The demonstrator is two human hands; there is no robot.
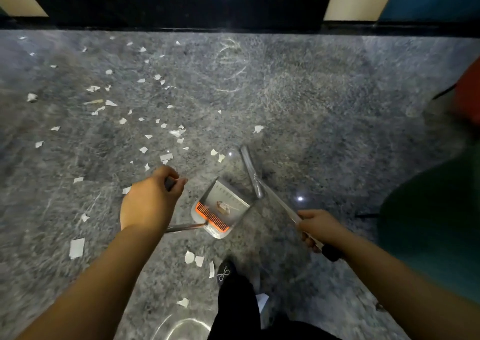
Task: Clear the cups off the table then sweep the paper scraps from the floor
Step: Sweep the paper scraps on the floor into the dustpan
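Note:
Several white paper scraps (145, 121) lie scattered over the grey speckled floor, mostly left of centre, with a few near my foot (193, 258). My left hand (150, 199) is closed around the top of the dustpan's long handle. The grey dustpan (223, 207) with an orange comb edge rests on the floor between my hands and holds a small brownish scrap. My right hand (318, 226) grips the broom's metal handle (275, 199); the grey broom head (250, 169) sits just behind the dustpan's far right corner. No cups are in view.
A black skirting strip (181, 9) runs along the far wall. A dark green rounded object (436, 222) fills the right side, with something red (467, 93) above it. My dark trouser leg and shoe (226, 272) stand at bottom centre. A larger paper piece (77, 247) lies at lower left.

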